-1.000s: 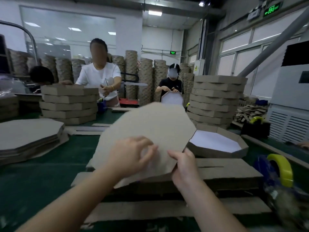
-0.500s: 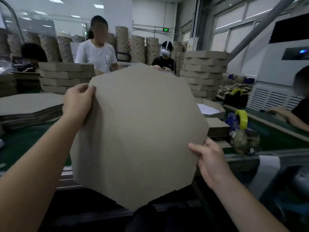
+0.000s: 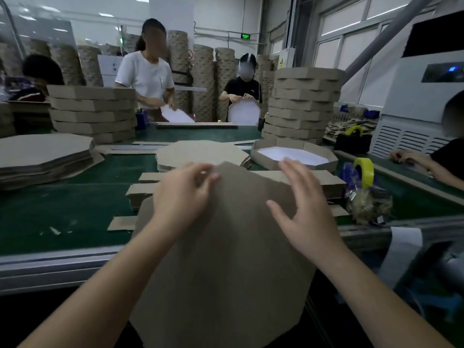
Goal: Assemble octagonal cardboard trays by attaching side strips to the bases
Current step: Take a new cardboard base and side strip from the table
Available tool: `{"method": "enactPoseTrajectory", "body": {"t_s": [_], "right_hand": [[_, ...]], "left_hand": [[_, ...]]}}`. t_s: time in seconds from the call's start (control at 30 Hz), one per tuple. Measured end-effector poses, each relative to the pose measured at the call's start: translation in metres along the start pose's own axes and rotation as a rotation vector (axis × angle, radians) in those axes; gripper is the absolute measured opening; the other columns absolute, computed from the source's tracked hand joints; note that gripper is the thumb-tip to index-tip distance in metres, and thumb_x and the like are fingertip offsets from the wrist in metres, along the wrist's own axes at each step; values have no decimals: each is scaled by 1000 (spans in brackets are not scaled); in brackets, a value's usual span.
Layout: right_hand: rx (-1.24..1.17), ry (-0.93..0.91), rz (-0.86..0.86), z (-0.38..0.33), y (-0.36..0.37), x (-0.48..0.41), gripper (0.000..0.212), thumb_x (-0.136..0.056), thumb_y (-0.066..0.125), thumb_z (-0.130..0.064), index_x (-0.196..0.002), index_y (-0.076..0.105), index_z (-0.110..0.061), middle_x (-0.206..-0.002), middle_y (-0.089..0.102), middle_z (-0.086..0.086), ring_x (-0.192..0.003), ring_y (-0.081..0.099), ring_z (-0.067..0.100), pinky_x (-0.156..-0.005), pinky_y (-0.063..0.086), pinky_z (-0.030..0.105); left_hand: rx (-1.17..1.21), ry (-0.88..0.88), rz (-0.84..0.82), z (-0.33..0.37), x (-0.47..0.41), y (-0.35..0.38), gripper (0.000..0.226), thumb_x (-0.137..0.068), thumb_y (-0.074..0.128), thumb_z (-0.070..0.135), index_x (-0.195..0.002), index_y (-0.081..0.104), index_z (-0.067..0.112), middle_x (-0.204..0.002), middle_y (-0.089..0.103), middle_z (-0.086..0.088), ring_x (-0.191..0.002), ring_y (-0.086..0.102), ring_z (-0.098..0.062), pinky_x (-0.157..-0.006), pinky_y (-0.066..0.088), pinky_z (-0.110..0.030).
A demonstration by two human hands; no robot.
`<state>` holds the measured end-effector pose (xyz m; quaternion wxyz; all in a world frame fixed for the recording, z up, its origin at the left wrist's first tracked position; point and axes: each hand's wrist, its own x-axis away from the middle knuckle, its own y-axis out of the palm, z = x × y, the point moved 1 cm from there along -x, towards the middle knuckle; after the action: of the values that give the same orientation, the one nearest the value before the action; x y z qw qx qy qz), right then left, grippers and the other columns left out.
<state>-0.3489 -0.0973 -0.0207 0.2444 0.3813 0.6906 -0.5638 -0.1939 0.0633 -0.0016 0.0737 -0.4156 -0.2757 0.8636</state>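
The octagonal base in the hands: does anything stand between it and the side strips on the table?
Nothing visible does. The left hand pinches the octagonal base at its top edge, the right hand is open at its right, and the side strips lie directly behind. The base hides their middle part.
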Motion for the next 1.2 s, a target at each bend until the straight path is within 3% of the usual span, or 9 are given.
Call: {"method": "enactPoseTrajectory", "body": {"t_s": [0.13, 0.23, 0.5, 0.63, 0.83, 0.93, 1.0, 1.1, 1.2], "right_hand": [[120, -99, -269, -9, 32, -8, 58, -97, 50, -37, -150, 32, -22, -156, 31, -4, -146, 21, 14, -121, 11, 49], [-80, 23, -396, -2, 52, -11, 50, -96, 55, -31, -143, 39, -24, -143, 44, -5, -131, 41, 15, -112, 32, 44], [-249, 239, -354, 29, 65, -12, 36, -96, 56, -22, -128, 54, -37, -113, 50, -14, -98, 53, 5, -86, 49, 33], [-291, 271, -270, 40, 62, -12, 28, -96, 56, -21, -120, 60, -35, -107, 53, -19, -102, 49, -8, -78, 39, 11], [-265, 290, -279, 45, 70, 0, 22, -95, 56, -20, -115, 60, -30, -104, 54, -15, -97, 52, -3, -79, 42, 16], [-294, 270, -257, 45, 68, -8, 19, -92, 59, -23, -109, 63, -31, -103, 55, -20, -100, 52, -6, -79, 39, 6], [-300, 231, -262, 41, 68, -15, 18, -92, 60, -24, -108, 65, -29, -104, 55, -20, -101, 53, -6, -80, 39, 3], [-304, 198, -292, 34, 71, -16, 17, -93, 59, -23, -108, 66, -27, -105, 56, -17, -100, 54, -3, -82, 43, 10], [-299, 211, -304, 33, 72, -15, 17, -93, 58, -22, -108, 66, -25, -104, 58, -16, -99, 55, 1, -84, 48, 25]], "left_hand": [[-81, 64, -92, 3, 21, 32, 22, -88, 60, 46, -105, 69, 34, -100, 68, 12, -94, 62, -17, -67, 36, -26], [-90, 45, -121, -2, 23, 44, 18, -87, 61, 44, -97, 68, 31, -93, 68, 13, -91, 61, -15, -64, 29, -25], [-28, -57, -352, -35, 0, 50, 19, -83, 62, 55, -75, 61, 38, -73, 61, 19, -77, 59, -8, -65, 45, -30], [40, -65, -309, -30, -4, 55, 23, -80, 64, 58, -63, 58, 44, -60, 57, 23, -68, 55, -1, -57, 40, -27], [-27, -10, -378, -27, -5, 63, 25, -83, 59, 57, -71, 63, 35, -62, 58, 17, -70, 56, -7, -59, 39, -27], [228, -98, -569, -35, -24, 61, 33, -88, 57, 52, -68, 68, 29, -55, 58, 13, -55, 51, -3, -54, 40, -22], [270, -137, -527, -48, -41, 59, 30, -91, 56, 46, -77, 73, 25, -73, 68, 11, -70, 59, -3, -68, 47, -23], [-184, -30, -460, -78, -58, 62, 35, -92, 54, 47, -115, 66, 23, -120, 59, 2, -108, 54, -16, -93, 46, -36], [-413, -25, -576, -100, -65, 66, 54, -89, 56, 51, -133, 53, 20, -132, 49, -1, -115, 49, -21, -94, 46, -38]]}}
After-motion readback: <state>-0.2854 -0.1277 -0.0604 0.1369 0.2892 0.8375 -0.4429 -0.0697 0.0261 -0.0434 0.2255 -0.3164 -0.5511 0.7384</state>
